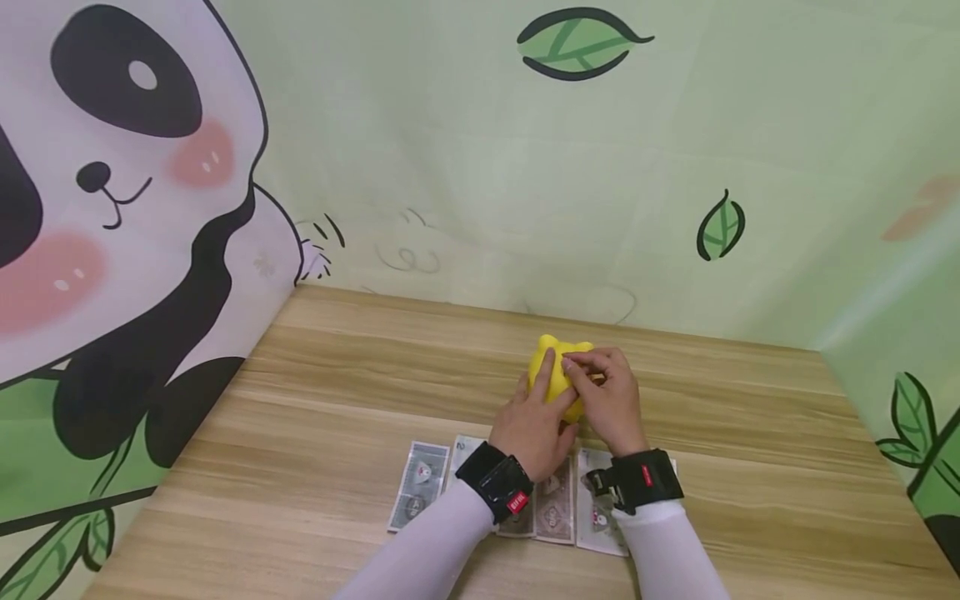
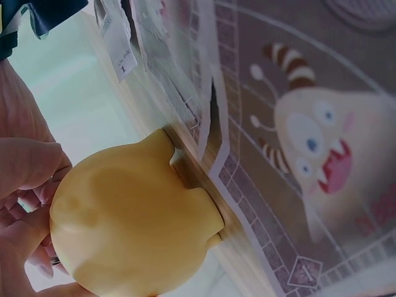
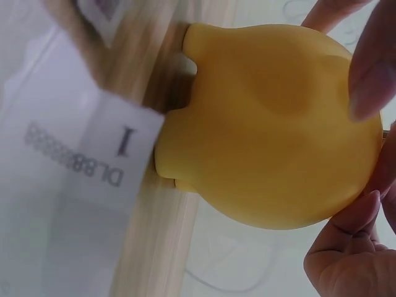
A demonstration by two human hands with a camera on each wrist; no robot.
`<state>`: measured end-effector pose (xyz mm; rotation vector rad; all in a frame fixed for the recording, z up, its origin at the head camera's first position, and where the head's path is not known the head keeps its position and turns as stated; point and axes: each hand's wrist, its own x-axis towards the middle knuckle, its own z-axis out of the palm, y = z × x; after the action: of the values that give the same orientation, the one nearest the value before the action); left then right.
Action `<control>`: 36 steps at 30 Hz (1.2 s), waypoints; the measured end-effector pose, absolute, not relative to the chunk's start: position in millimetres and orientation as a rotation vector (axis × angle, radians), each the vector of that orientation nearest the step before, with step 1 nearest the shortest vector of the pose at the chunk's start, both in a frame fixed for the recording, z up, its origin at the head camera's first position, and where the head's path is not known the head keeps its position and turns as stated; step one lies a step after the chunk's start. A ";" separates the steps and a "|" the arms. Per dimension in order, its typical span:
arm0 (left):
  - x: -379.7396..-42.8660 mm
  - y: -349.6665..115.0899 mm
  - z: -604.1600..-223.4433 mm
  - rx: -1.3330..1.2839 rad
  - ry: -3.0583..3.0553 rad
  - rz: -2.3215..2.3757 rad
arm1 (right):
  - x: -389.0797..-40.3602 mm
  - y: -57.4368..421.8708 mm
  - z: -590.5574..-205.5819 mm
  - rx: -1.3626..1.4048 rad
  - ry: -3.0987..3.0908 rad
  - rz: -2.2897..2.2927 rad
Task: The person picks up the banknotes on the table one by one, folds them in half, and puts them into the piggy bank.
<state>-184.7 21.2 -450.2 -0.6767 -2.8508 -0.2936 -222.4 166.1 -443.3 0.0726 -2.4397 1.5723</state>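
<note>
A round yellow piggy bank [image 1: 553, 390] with small ears and stubby feet stands on the wooden table. Across its top my left hand [image 1: 531, 429] rests, fingers spread and mostly straight. My right hand [image 1: 611, 400] pinches with thumb and forefinger at the top of the bank. In the right wrist view a thin edge of a small coin-like piece [image 3: 385, 133] shows by those fingers; the rest is hidden. Below the hands lies a row of several play banknotes, among them a grey-blue note [image 1: 420, 475], a brown note [image 1: 556, 517] and a pale note [image 1: 603, 529].
The wooden table [image 1: 315, 433] runs back to a pale green wall sheet [image 1: 465, 167] printed with leaves. A panda print [image 1: 150, 208] covers the left side. Black bands [image 1: 495, 482] circle both wrists.
</note>
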 end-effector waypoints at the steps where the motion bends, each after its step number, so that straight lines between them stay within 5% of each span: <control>1: -184.8 21.1 -450.4 -0.677 -2.850 -0.291 | -222.2 165.9 -443.2 0.069 -2.441 1.575; 36: -185.6 22.9 -453.1 -0.662 -2.873 -0.299 | -226.6 163.0 -440.0 -0.057 -2.404 1.625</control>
<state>-185.6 22.9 -453.1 -0.6625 -2.8734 -0.2990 -226.6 163.0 -440.0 -0.0575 -2.4044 1.6251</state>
